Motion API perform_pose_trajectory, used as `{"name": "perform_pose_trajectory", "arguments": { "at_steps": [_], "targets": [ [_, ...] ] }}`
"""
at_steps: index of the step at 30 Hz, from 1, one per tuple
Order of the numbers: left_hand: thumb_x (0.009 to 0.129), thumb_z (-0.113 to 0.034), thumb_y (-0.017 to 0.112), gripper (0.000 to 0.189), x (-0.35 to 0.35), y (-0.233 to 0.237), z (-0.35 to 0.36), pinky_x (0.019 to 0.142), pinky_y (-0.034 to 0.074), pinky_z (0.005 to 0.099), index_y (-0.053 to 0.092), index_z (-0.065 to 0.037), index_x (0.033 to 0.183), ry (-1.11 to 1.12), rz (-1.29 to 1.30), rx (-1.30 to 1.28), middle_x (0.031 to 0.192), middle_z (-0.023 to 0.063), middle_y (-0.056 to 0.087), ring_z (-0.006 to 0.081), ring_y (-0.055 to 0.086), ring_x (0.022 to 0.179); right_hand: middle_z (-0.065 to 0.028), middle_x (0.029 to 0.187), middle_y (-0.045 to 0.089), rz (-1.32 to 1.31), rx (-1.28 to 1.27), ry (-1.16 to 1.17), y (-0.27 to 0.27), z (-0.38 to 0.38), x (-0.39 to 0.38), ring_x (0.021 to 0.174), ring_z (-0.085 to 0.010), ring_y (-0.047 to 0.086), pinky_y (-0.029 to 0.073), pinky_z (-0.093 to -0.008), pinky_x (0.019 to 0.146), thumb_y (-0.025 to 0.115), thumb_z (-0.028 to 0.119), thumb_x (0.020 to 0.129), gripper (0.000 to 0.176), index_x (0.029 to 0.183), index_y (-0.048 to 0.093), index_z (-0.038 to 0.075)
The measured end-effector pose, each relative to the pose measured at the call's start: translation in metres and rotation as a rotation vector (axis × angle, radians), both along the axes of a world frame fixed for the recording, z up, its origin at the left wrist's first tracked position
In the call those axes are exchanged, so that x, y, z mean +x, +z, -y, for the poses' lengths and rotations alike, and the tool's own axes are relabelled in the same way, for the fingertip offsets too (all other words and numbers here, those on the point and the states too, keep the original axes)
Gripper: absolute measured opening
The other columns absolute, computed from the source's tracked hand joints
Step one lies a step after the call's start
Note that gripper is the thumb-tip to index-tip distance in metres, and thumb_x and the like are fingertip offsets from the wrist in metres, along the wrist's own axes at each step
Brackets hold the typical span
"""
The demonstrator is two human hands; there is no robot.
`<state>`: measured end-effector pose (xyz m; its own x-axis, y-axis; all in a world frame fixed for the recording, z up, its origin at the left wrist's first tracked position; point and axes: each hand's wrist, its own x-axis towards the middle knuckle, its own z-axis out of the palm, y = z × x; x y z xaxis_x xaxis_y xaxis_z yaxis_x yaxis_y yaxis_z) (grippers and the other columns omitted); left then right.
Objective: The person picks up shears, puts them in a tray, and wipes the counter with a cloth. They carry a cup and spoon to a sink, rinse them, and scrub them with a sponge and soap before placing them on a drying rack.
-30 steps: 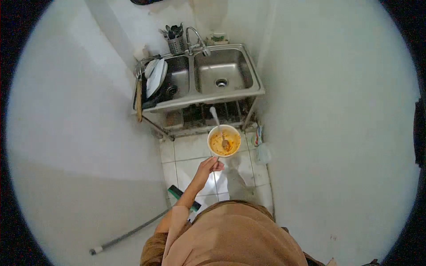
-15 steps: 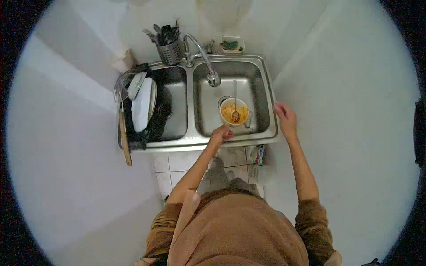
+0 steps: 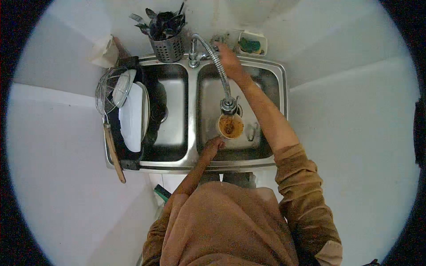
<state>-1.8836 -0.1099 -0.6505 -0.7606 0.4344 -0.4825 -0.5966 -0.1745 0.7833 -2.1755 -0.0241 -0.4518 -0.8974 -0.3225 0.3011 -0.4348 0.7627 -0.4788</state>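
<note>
Inside the right basin, my left hand is closed at the near rim of a white bowl smeared with orange-brown food. A spoon rests in the bowl, its handle partly hidden by the spray head of the flexible tap, which hangs right over the bowl's far rim. My right hand reaches across the basin to the back of the sink. Its fingers are closed around the tap's handle, largely covering it. A clear glass item lies right of the bowl.
The left basin holds a dark rack with white plates and a wire strainer whose wooden handle overhangs the front edge. Behind stand a perforated cutlery holder and a dish with a green sponge. Walls flank the sink.
My right hand has moved from beside the sink's right edge to the tap handle. The spray head now hangs over the bowl, with my left hand still at the rim. The view has shifted.
</note>
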Motion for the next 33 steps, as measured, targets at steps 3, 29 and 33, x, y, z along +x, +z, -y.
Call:
{"name": "perform_pose_trajectory", "arguments": {
  "at_steps": [3, 29, 33],
  "targets": [
    [0.088, -0.029, 0.041, 0.034, 0.002, -0.004, -0.004, 0.062, 0.043, 0.0298, 0.051, -0.001, 0.071, -0.090, -0.179, -0.138, 0.068, 0.0050, 0.052, 0.0162, 0.051, 0.065, -0.0194, 0.117, 0.051, -0.146, 0.046, 0.061, -0.010, -0.005, -0.007, 0.108, -0.0351, 0.049, 0.040, -0.0413, 0.090, 0.056, 0.020, 0.081, 0.048, 0.126, 0.042, 0.009],
    [0.086, -0.037, 0.046, 0.044, -0.009, 0.097, 0.001, 0.072, 0.045, 0.0330, 0.061, 0.004, 0.084, 0.092, 0.078, -0.161, 0.078, 0.0106, 0.062, 0.0210, 0.059, 0.072, -0.0119, 0.096, 0.059, 0.982, -0.322, -0.201, -0.054, -0.106, 0.138, 0.090, -0.0219, 0.055, 0.044, -0.0331, 0.080, 0.063, 0.023, 0.080, 0.037, 0.108, 0.053, 0.002],
    [0.084, -0.036, 0.049, 0.040, -0.004, 0.074, -0.003, 0.068, 0.043, 0.0323, 0.057, 0.001, 0.071, 0.177, 0.146, -0.071, 0.070, 0.0088, 0.059, 0.0205, 0.057, 0.069, -0.0098, 0.078, 0.061, 0.742, -0.114, -0.206, -0.058, -0.112, 0.153, 0.075, -0.0205, 0.058, 0.046, -0.0329, 0.070, 0.061, 0.019, 0.081, 0.024, 0.095, 0.057, 0.000]
  ]
}}
